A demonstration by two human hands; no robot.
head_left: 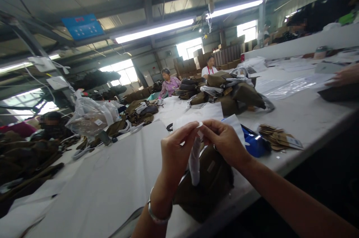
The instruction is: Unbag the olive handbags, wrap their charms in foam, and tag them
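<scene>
An olive-brown bag (203, 197) sits near the table's front edge, directly below my hands. Its handle (194, 165) stands up, covered in thin white wrapping. At the top of it, my left hand (177, 148) pinches the white wrapping between thumb and fingers. My right hand (226, 141) pinches the same spot from the other side, so the fingertips of both hands nearly meet. A small white end shows between them; its exact form is too small to make out. My left wrist wears a metal bangle (158, 210).
Right of the bag lie a blue box-like object (256, 142) and a pile of brown tags (280, 137). Wrapped bags (230, 92) are heaped farther back. A clear plastic bag (92, 114) stands left. Another person's hand (347, 77) is at the right edge; other people sit beyond the table.
</scene>
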